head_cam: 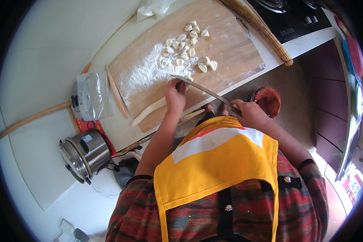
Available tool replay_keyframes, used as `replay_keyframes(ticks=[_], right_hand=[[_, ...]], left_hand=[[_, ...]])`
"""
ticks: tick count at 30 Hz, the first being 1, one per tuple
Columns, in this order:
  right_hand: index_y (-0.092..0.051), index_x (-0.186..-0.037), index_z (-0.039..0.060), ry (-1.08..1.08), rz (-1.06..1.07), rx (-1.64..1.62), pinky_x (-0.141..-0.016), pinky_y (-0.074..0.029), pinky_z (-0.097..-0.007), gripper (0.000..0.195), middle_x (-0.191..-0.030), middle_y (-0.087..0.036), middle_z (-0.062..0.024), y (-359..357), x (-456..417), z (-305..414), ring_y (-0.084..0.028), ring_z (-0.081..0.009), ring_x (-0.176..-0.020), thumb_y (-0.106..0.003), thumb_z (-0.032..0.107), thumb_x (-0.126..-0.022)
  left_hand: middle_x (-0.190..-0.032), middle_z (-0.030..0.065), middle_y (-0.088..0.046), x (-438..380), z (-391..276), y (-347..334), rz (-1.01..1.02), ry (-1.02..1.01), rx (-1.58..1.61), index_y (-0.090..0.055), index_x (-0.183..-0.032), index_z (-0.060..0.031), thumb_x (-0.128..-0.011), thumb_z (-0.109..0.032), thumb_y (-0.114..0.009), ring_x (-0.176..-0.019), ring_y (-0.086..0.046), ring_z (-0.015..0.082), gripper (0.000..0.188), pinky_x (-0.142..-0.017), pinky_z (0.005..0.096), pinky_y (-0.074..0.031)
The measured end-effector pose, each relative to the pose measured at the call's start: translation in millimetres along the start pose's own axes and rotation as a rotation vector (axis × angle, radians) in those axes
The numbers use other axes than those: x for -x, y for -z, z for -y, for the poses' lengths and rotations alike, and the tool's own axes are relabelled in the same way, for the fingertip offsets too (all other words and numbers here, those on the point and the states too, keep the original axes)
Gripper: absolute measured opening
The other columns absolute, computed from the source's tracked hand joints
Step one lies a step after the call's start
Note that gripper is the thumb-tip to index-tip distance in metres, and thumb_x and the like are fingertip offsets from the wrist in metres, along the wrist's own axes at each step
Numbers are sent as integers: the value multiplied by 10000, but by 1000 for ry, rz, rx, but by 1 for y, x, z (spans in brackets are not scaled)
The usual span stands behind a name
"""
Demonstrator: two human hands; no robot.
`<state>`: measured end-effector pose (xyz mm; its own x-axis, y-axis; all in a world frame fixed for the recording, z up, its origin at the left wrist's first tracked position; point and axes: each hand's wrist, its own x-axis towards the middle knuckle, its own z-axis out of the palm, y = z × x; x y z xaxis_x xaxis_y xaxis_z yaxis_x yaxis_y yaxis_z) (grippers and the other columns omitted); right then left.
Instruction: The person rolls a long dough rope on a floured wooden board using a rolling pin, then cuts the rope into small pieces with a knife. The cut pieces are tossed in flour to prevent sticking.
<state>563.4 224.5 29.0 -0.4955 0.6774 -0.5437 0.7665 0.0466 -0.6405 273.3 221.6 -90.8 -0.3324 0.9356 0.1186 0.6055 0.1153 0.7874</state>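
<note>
My right hand (250, 112) grips the handle of a long kitchen knife (203, 89), whose blade slants up and left over the front of a wooden board (236, 48). Close to the blade's tip end, my left hand (174, 92) holds down a rope of dough (151, 109), which trails out to the lower left. A little dough shows just beyond the blade. Several cut dough pieces (191, 52) lie scattered on the board. White flour (151, 68) is spread to their left. My left fingertips are partly hidden by the blade and hand.
A tapered rolling pin (116, 90) rests at the board's left edge beside a clear plastic bag (92, 96). A steel rice cooker (86, 154) stands farther left. A straw whisk broom (260, 27) and a gas stove (293, 18) are at the right. A round reddish stool (267, 101) is below.
</note>
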Motion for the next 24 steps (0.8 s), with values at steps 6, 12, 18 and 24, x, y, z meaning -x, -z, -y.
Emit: replay_keyframes(ticks=[6,12,18,24], right_hand=[[-580,-1190,31,20,57,24,-850,-516,-459,407,-977,-673,-249,10,-11,9,-644,-411,-962,-604,59,-785],[-590,-1162,39,-49,20,47,-857,-503,-473,384,-989,-670,-248,-11,-33,8,-631,-422,-975,-587,68,-780],[-576,-1209,42,-11,-64,-80,-850,-511,-464,428,-969,-671,-249,-9,-26,1,-641,-415,-952,-615,89,-785],[-568,-1235,66,8,-19,-49,-831,-513,-499,448,-974,-675,-247,-5,1,0,-648,-425,-925,-636,126,-796]], left_hand=[[-835,127,-683,0,3,-1,-14,-91,-36,-652,-907,-3,-796,33,-686,-748,-679,243,121,-707,333,-526],[-850,143,-667,-1,1,-2,1,-11,-66,-650,-910,5,-801,13,-689,-760,-671,253,116,-712,342,-524],[-922,163,-651,3,-6,14,102,-26,39,-650,-968,4,-797,-32,-708,-814,-655,299,184,-733,378,-520],[-977,164,-639,6,-9,25,205,-168,-145,-661,-1034,-25,-770,-29,-707,-921,-614,367,269,-809,433,-513]])
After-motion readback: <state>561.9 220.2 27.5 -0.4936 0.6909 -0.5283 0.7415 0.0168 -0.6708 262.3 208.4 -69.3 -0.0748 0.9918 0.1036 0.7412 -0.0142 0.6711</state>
